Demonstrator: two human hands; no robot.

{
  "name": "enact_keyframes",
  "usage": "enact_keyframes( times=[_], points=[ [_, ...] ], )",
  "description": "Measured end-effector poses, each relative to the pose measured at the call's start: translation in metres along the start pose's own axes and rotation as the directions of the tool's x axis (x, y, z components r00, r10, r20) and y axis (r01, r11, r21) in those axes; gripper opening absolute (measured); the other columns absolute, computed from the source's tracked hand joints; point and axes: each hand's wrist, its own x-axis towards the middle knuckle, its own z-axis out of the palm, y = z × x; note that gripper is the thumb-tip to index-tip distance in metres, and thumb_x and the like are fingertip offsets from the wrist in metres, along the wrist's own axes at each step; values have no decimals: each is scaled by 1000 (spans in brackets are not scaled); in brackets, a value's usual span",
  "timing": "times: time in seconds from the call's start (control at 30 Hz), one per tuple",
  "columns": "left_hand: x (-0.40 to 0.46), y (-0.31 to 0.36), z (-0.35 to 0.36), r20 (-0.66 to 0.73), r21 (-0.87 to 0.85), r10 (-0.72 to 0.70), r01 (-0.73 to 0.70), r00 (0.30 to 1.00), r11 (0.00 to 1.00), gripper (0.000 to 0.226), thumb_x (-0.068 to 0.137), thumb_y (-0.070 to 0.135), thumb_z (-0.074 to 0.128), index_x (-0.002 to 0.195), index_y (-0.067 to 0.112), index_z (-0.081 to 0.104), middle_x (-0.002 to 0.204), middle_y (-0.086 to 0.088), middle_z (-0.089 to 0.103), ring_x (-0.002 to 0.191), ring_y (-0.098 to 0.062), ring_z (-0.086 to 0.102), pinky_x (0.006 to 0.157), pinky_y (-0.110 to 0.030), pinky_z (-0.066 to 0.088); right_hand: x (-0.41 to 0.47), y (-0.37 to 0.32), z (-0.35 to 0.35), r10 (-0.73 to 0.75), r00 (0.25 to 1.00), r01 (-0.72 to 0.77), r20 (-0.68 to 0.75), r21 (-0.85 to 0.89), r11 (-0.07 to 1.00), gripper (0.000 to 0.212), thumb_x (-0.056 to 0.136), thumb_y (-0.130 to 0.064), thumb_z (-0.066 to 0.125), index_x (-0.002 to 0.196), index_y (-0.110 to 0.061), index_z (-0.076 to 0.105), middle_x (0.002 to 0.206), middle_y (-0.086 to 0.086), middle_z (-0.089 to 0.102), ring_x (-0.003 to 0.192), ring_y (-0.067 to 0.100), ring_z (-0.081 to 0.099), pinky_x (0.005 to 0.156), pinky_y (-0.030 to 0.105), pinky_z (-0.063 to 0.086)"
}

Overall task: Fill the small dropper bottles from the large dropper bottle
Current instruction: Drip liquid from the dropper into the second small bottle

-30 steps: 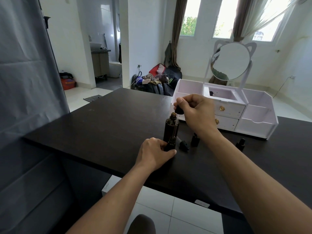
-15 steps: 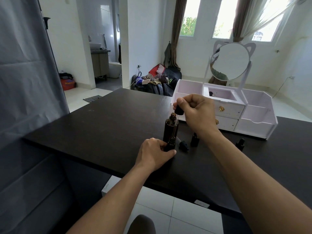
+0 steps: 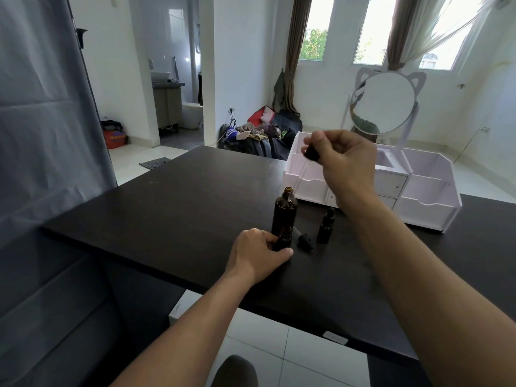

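Observation:
The large amber dropper bottle (image 3: 285, 212) stands open on the dark table (image 3: 167, 208). My right hand (image 3: 347, 160) pinches its dropper (image 3: 310, 152) by the black bulb, raised and tilted, and the glass pipette tip is level with the bottle's mouth. Just in front of the large bottle, my left hand (image 3: 258, 254) grips a small dark dropper bottle (image 3: 284, 240) that stands on the table. A small dropper cap (image 3: 305, 242) lies on its side to the right of it. Further right stands a second small bottle (image 3: 326, 226), capped.
A white desk organizer (image 3: 427, 208) with drawers and a round cat-ear mirror (image 3: 384, 103) sits behind the bottles at the right. A grey curtain (image 3: 42, 135) hangs at the left. The table's near edge runs just below my left wrist.
My right hand has lifted the dropper up and to the right, drawing the pipette out of the large bottle. My left hand has stayed on the small bottle.

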Motion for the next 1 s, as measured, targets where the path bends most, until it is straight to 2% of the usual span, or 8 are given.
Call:
enact_keyframes(
  times=[0.13, 0.27, 0.4, 0.57, 0.67, 0.77, 1.0],
  points=[
    [0, 0, 1, 10, -8, -10, 10, 1000, 1000, 32, 78, 50, 72, 97, 25, 75, 85, 8, 71, 77, -6, 64, 76, -31, 57, 13, -4, 6, -38, 997, 39, -70, 16, 999, 16, 92, -15, 66, 79, -24, 68, 75, -6, 74, 75, 17, 74, 81, 37, 60],
    [1, 1, 0, 13, -1, -23, 23, 1000, 1000, 34, 79, 51, 71, 100, 24, 74, 89, 8, 70, 80, -7, 64, 78, -30, 56, 16, 2, 13, -56, 996, 52, -68, -51, 997, 8, 93, -17, 66, 89, -14, 72, 75, -3, 73, 71, 12, 73, 76, 31, 60],
    [0, 1, 1, 4, 1, -41, 41, 999, 999, 36, 79, 51, 71, 104, 24, 73, 92, 7, 70, 83, -8, 63, 79, -28, 54, 13, 15, 17, -35, 999, 32, -27, -126, 992, 13, 91, -24, 68, 94, -12, 74, 81, 0, 75, 78, 15, 73, 83, 40, 60],
    [-3, 1, 0, -29, -56, -40, 38, 999, 998, 34, 77, 48, 74, 100, 23, 75, 80, 8, 67, 75, -5, 61, 73, -24, 53, -1, 36, 22, 75, 993, -56, 95, -181, 982, 9, 93, -20, 65, 93, -13, 71, 75, -4, 72, 72, 10, 71, 80, 33, 59],
    [-4, 1, 0, -21, -87, -44, 42, 999, 995, 34, 76, 47, 75, 101, 22, 74, 80, 8, 68, 76, -6, 63, 75, -28, 56, -5, 52, 23, 137, 980, -104, 146, -215, 971, 11, 91, -25, 68, 92, -15, 73, 83, 2, 75, 82, 17, 73, 84, 42, 60],
    [-4, 1, 0, -22, -86, -43, 41, 999, 995, 35, 76, 47, 75, 101, 22, 74, 81, 8, 68, 78, -8, 65, 77, -32, 57, -6, 62, 23, 171, 974, -134, 150, -230, 964, 17, 88, -30, 70, 95, -15, 74, 91, 5, 75, 89, 23, 72, 86, 48, 58],
    [-4, 1, -1, -30, -85, -23, 20, 999, 996, 35, 77, 45, 75, 103, 21, 74, 80, 9, 66, 79, -7, 64, 75, -28, 56, -10, 67, 20, 194, 965, -148, 174, -245, 958, 20, 90, -30, 69, 101, -13, 73, 96, 5, 74, 94, 22, 71, 88, 48, 58]
  ],
)
